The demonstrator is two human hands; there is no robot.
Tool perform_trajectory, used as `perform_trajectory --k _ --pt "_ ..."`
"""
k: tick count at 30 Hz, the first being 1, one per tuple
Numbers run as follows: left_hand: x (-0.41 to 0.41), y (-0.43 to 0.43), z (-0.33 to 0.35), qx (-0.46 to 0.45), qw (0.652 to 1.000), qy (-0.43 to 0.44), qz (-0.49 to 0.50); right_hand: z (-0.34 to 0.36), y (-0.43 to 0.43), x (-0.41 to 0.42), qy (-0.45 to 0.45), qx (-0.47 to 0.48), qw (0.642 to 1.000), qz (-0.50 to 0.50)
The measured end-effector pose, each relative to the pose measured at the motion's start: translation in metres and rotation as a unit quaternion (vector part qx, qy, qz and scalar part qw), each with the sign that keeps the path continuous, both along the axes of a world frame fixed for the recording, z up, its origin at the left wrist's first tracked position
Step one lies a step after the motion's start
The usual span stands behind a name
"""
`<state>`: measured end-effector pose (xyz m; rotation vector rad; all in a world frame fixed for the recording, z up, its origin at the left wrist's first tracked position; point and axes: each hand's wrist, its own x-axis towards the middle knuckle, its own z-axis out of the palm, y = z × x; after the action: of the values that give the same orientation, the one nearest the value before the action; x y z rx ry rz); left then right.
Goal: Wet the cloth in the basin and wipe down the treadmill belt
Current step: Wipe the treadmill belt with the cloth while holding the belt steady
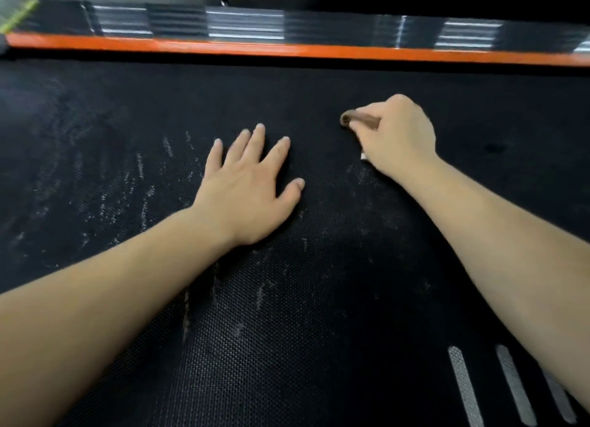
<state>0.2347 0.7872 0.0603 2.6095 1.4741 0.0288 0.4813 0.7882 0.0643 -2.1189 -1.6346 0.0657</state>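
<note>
- While the right hand (396, 136) bears down near the far side of the treadmill belt (319, 299), what is it clenched on?
- Its fingers curl tight round a brown roll (349, 119) whose end pokes out past the fingertips, low against the belt. A pale scrap (363, 155) shows under the heel of the hand. Whether that roll is the cloth, bunched small, cannot be told. Such a tight fist suits scrubbing one spot rather than sweeping a wide path.
- And the left hand (252, 184)?
- Flat on the belt beside the fist, fingers straight and spread, holding nothing. It looks placed to prop the leaning body and, by my reading, to pin the belt so it does not slide under the rubbing.
- How much is left to wipe?
- Plenty, I judge. Pale smears (140, 184) streak the textured black surface left of the flat hand and below both wrists, while the patch beyond the fist reads darker.
- What frames the scene?
- An orange strip (287, 48) runs along the belt's far edge, with a ribbed side rail (245, 24) behind it, blurred. Grey stripes (463, 385) mark the belt at lower right. No basin is in view.
</note>
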Motion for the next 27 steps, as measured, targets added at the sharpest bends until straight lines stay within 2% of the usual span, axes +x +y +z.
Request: perform_trajectory --k 2,4,10,14,16,21,27 --pt "0.003 0.019 -0.002 -0.012 1.0 0.009 0.028 -0.002 -0.013 -0.013 -0.015 -0.012 0.997 0.072" --pt "0.006 0.026 -0.008 -0.009 0.999 0.028 0.039 0.001 -0.013 -0.013 -0.017 -0.014 0.995 0.099" --pt "0.007 0.027 -0.013 0.01 0.999 0.022 0.033 0.013 0.057 0.007 0.026 0.011 0.998 -0.056" --pt "0.008 0.027 -0.017 0.019 0.999 0.023 0.03 0.003 0.048 -0.021 -0.001 -0.001 0.998 0.06" --pt "0.007 0.028 -0.017 0.022 0.999 0.018 0.031 0.005 0.047 -0.02 -0.019 0.001 0.997 0.077" --pt "0.008 0.028 -0.018 0.024 0.999 0.012 0.029 0.01 0.096 0.001 -0.019 0.006 0.998 -0.056" --pt "0.008 0.029 -0.018 0.024 0.999 0.012 0.029 0.0 0.093 -0.026 -0.051 -0.002 0.994 0.095"
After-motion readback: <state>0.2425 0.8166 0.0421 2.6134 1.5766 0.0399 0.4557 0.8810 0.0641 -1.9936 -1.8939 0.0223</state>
